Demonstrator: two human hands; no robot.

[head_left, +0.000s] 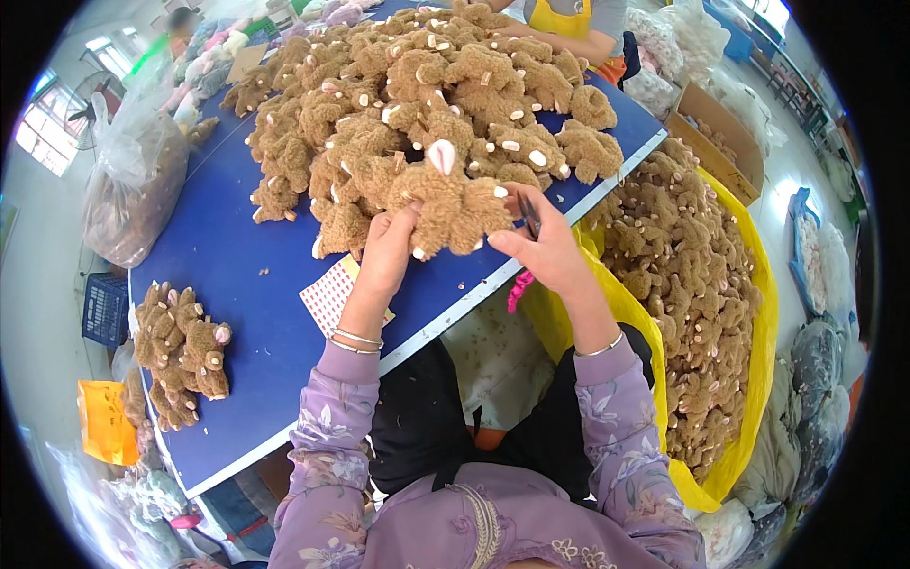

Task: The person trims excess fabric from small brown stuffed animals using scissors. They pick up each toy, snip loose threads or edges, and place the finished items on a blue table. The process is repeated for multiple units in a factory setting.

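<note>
A brown curly plush toy with a pink-lined ear and white paw tips is held up over the near edge of the table. My left hand pinches its left side between thumb and fingers. At its right side is my right hand, curled around a small black tool whose working end is hidden; fingertips reach the toy's edge. A bright pink cord hangs below this hand. Behind the held toy lies a big heap of similar plush toys.
A red-dotted sticker sheet lies on the blue table. Several toys form a small pile at left. A yellow-rimmed sack full of toys stands right, near a cardboard box. Across the table works a person in a yellow apron.
</note>
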